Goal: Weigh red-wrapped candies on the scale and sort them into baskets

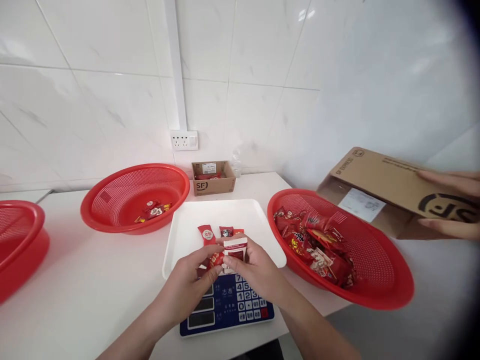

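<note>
Both hands are together over the white tray (240, 212) of a digital scale (228, 305). My right hand (258, 267) grips a small red-and-white snack packet (235, 246) between thumb and fingers. My left hand (193, 277) is closed beside it, its fingertips on a small red packet (216, 259). Fingers partly cover both packets. Behind my hands, a red wrapped candy (206, 233) and a dark-red packet (226, 231) lie on the tray.
At right, another person's hand (450, 205) holds a tilted cardboard box (386, 185) over a red basket (393, 285) of packets. A red basket (97, 202) with several packets stands left. Another red basket (22, 250) is far left; a small carton (213, 186) stands behind.
</note>
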`<state>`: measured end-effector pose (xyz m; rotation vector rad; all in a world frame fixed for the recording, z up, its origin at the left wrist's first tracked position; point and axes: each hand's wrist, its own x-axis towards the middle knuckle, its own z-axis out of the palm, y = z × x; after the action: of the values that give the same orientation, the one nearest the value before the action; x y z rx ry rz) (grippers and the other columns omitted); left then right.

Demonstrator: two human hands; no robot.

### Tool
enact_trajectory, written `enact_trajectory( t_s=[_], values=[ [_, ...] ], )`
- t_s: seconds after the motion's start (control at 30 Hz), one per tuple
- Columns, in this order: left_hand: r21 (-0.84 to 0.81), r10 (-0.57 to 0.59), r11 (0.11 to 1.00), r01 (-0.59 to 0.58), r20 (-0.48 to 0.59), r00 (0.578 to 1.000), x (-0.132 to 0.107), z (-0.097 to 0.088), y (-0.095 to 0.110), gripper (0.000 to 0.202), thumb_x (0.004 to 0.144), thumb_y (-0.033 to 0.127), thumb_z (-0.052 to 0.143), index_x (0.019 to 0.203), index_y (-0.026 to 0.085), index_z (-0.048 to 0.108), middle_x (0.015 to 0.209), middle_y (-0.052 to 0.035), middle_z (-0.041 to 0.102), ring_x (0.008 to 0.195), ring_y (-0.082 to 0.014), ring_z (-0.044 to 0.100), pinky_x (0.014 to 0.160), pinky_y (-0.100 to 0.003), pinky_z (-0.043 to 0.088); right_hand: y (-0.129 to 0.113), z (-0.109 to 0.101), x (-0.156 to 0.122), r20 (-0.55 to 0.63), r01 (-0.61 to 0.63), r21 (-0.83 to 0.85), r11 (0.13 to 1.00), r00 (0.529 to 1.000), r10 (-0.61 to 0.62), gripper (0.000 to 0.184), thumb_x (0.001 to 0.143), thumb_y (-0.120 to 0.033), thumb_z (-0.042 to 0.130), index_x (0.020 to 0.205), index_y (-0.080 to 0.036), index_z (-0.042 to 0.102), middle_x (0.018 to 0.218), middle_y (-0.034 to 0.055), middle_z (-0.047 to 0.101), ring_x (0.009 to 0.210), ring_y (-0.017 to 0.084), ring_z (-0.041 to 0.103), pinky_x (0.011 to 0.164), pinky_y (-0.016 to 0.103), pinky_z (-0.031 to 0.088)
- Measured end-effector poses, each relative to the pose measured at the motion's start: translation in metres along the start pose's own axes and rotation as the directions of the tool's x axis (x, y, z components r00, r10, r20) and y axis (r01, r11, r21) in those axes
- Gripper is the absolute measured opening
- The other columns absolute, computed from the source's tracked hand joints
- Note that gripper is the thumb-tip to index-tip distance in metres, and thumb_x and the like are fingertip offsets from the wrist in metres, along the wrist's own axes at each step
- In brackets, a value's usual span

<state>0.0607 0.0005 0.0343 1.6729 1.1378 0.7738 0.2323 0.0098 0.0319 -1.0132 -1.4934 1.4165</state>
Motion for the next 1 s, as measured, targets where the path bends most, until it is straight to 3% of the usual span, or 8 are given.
enact_trajectory(
  t_s=[0.07, 0.13, 0.2, 0.3, 0.43, 0.53, 0.67, 1.0],
  values=[
    [0.103, -0.01, 0.995, 0.016, -0.056, 0.998, 0.002, -0.003, -0.004, 0.028, 0.086, 0.032, 0.049, 0.113, 0.026, 0.057, 0.105, -0.0014, 0.066, 0.083, -0.0162, 0.061, 0.074, -0.029, 0.051, -0.005, -0.011, 0.009, -0.027, -0.06, -0.093, 0.994, 0.998, 0.058, 0.027, 0.082, -0.038, 0.057, 0.102, -0.021, 0.051, 0.095, 0.0027, 0.064, 0.083, 0.016, 0.063, 0.069, 0.03, 0.051],
    [0.258, -0.009, 0.965, 0.035, -0.102, 0.995, 0.005, -0.004, -0.007, 0.026, 0.085, 0.029, 0.049, 0.111, 0.026, 0.055, 0.1, -0.0007, 0.066, 0.077, -0.0163, 0.06, 0.071, -0.031, 0.051, -0.011, -0.024, 0.022, -0.124, -0.087, -0.319, 0.944, 0.991, 0.05, 0.026, 0.082, -0.041, 0.056, 0.098, -0.021, 0.051, 0.09, 0.0022, 0.065, 0.076, 0.016, 0.063, 0.064, 0.03, 0.05],
    [0.419, 0.008, 0.907, 0.035, -0.1, 0.995, 0.01, -0.004, -0.011, 0.025, 0.084, 0.026, 0.05, 0.109, 0.025, 0.053, 0.099, -0.0023, 0.066, 0.077, -0.0187, 0.061, 0.071, -0.034, 0.051, -0.015, -0.035, 0.037, -0.182, -0.102, -0.596, 0.796, 0.983, -0.01, 0.023, 0.083, -0.037, 0.055, 0.099, -0.021, 0.051, 0.09, 0.0025, 0.067, 0.08, 0.018, 0.063, 0.07, 0.031, 0.049],
    [0.6, 0.109, 0.797, -0.069, -0.03, 0.994, 0.018, -0.005, -0.014, 0.018, 0.084, 0.022, 0.051, 0.102, 0.023, 0.054, 0.1, -0.0045, 0.065, 0.092, -0.024, 0.06, 0.076, -0.039, 0.05, -0.018, -0.047, 0.056, -0.141, -0.109, -0.775, 0.623, 0.99, -0.003, 0.039, 0.084, -0.032, 0.054, 0.12, -0.02, 0.047, 0.1, 0.0068, 0.067, 0.09, 0.022, 0.062, 0.077, 0.034, 0.047],
    [0.699, 0.23, 0.691, -0.185, 0.03, 0.973, 0.025, -0.015, -0.02, 0.024, 0.083, 0.021, 0.057, 0.107, 0.023, 0.056, 0.116, -0.0053, 0.06, 0.108, -0.0266, 0.053, 0.087, -0.042, 0.048, -0.016, -0.051, 0.058, -0.098, -0.08, -0.838, 0.54, 0.995, -0.005, 0.056, 0.085, -0.028, 0.052, 0.138, -0.017, 0.037, 0.131, 0.017, 0.052, 0.119, 0.031, 0.048, 0.096, 0.045, 0.037],
    [0.726, 0.231, 0.659, -0.197, 0.053, 0.971, 0.029, -0.025, -0.025, 0.03, 0.084, 0.028, 0.058, 0.113, 0.023, 0.055, 0.121, -0.006, 0.058, 0.111, -0.0269, 0.051, 0.09, -0.045, 0.047, -0.013, -0.048, 0.046, 0.009, -0.012, -0.866, 0.5, 0.999, 0.04, 0.051, 0.085, -0.028, 0.054, 0.135, -0.022, 0.046, 0.144, 0.0127, 0.039, 0.133, 0.028, 0.033, 0.105, 0.043, 0.029],
    [0.736, 0.22, 0.637, -0.228, 0.11, 0.969, 0.037, -0.029, -0.026, 0.028, 0.085, 0.031, 0.056, 0.112, 0.022, 0.057, 0.122, -0.0075, 0.057, 0.112, -0.0273, 0.051, 0.092, -0.046, 0.047, -0.005, -0.042, 0.035, 0.138, 0.054, -0.885, 0.462, 0.979, 0.149, 0.055, 0.084, -0.031, 0.056, 0.137, -0.026, 0.044, 0.149, 0.0107, 0.031, 0.136, 0.025, 0.028, 0.107, 0.041, 0.029],
    [0.684, 0.157, 0.704, -0.193, 0.115, 0.981, 0.047, -0.031, -0.019, 0.041, 0.083, 0.012, 0.047, 0.123, 0.02, 0.051, 0.133, -0.0097, 0.051, 0.123, -0.0252, 0.047, 0.1, -0.044, 0.043, 0.003, -0.045, 0.033, 0.126, 0.069, -0.872, 0.484, 0.988, 0.085, 0.053, 0.086, -0.032, 0.053, 0.137, -0.023, 0.044, 0.149, 0.0108, 0.031, 0.136, 0.024, 0.028, 0.109, 0.041, 0.027]
  ],
)
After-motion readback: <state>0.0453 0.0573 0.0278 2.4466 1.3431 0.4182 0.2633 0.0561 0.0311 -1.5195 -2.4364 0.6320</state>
